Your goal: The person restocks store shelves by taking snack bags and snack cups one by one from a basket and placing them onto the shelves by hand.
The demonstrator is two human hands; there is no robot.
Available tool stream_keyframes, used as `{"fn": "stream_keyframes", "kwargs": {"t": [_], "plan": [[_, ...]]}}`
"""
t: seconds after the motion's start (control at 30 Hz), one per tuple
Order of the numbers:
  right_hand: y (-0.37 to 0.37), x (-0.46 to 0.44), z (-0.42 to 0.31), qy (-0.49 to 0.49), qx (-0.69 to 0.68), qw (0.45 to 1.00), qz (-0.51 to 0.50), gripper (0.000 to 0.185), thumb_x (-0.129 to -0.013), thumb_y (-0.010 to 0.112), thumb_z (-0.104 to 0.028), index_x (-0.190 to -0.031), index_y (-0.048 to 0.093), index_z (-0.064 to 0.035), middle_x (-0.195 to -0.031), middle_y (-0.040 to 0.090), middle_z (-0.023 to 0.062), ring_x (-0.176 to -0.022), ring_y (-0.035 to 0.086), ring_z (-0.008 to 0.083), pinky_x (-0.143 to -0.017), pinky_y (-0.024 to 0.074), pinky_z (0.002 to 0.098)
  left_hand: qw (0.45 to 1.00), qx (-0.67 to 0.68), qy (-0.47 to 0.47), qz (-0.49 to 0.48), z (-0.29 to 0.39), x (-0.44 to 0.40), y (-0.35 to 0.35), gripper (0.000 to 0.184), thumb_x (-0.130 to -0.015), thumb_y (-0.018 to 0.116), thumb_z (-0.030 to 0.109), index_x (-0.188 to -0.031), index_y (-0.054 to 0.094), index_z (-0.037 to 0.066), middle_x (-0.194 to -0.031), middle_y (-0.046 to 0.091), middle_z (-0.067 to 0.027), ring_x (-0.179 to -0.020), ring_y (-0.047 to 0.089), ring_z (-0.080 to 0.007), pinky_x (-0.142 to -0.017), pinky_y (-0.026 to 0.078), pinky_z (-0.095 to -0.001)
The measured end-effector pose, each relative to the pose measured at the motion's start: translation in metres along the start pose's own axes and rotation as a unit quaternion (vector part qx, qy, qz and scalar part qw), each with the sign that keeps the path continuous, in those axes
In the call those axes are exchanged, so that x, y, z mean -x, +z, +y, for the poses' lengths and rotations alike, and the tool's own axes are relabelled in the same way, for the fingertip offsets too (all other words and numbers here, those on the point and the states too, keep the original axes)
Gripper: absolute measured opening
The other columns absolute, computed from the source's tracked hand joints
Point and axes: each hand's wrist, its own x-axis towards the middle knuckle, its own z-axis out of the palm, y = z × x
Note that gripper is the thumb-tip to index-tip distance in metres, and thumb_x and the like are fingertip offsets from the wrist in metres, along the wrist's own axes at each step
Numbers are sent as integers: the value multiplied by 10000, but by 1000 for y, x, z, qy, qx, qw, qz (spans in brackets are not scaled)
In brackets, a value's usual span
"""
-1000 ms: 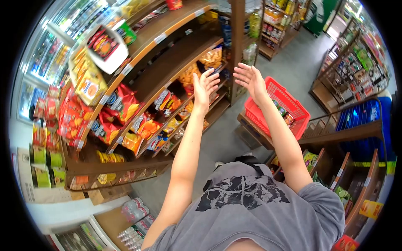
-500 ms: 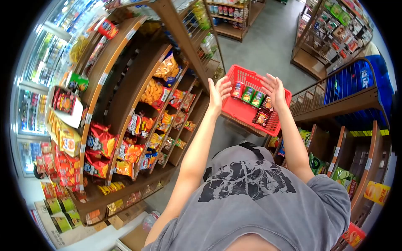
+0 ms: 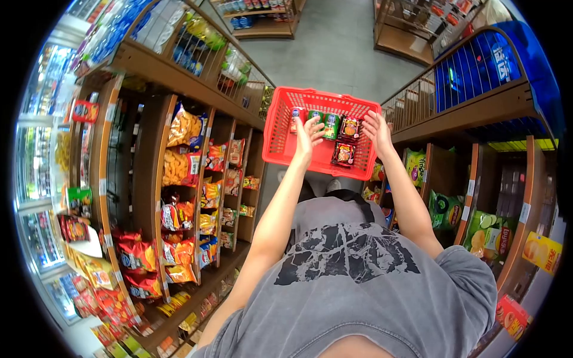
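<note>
A red plastic basket (image 3: 276, 140) stands in front of me between the shelves. Inside lie a red can (image 3: 296, 119), two green cans (image 3: 331, 126) and dark red noodle-like packets (image 3: 344, 154). My left hand (image 3: 310, 136) is over the basket's left part, fingers spread and holding nothing, near the cans. At the basket's right edge is my right hand (image 3: 376, 131), also open and empty, its fingers apart. Whether either hand touches the basket is hard to tell.
Shelves of snack bags (image 3: 179, 215) run along the left. On the right are another shelf with green chip bags (image 3: 486, 232) and a wire rack (image 3: 418, 98) beside blue packaging (image 3: 477, 65). Grey floor (image 3: 334, 48) stretches beyond the basket.
The view has turned, so the basket has shifted left and nearer the middle. Both hands, still open, now appear over or beside it instead of in front of the shelves.
</note>
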Motion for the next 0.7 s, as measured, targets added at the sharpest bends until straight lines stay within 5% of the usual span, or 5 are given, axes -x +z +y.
{"fn": "stream_keyframes", "kwargs": {"t": [0.53, 0.7], "plan": [[-5, -5, 75, 30, -47, 992, 111, 643, -1008, 358, -482, -1487, 331, -54, -1529, 352, 158, -1406, 342, 267, -1142, 275, 398, 985, -104, -99, -94, -43, -82, 13, 881, -939, 67, 725, -1426, 433, 87, -1359, 546, -159, -1193, 538, -249, -997, 399, -406], [-9, -20, 109, 24, 38, 990, 131, 659, -1004, 374, -499, -1491, 324, -58, -1522, 363, 155, -1416, 323, 287, -1140, 260, 416, 976, -134, -138, -107, -72, -107, 19, 903, -928, 73, 740, -1458, 385, 79, -1435, 471, -176, -1317, 449, -287, -1058, 354, -445]]}}
